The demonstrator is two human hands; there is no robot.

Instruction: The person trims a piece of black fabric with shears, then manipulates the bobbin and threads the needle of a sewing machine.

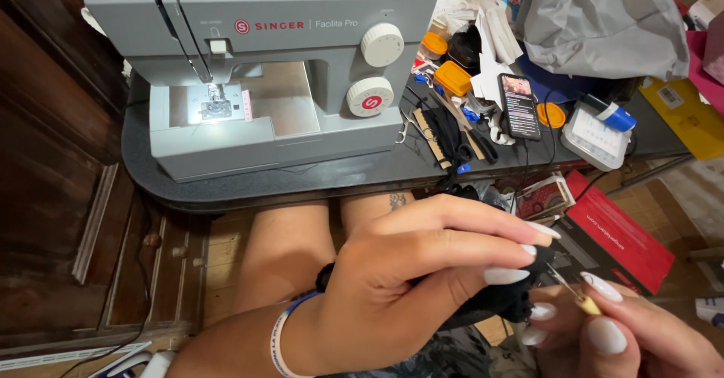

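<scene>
My left hand [422, 272] is in the lower middle of the head view, its fingers closed around a bunched piece of black fabric [501, 303]. My right hand [626, 333] sits at the lower right and pinches a small seam ripper [577, 295] with a yellowish handle; its thin metal tip touches the fabric at my left fingertips. Most of the fabric is hidden behind my left hand. A blue and white band circles my left wrist.
A grey sewing machine [279, 69] with its needle light on stands on a dark table [226, 189]. To its right lie a lit phone [519, 107], scissors, orange containers, a white box [596, 137] and grey cloth [603, 16]. A red box [626, 235] lies on the floor.
</scene>
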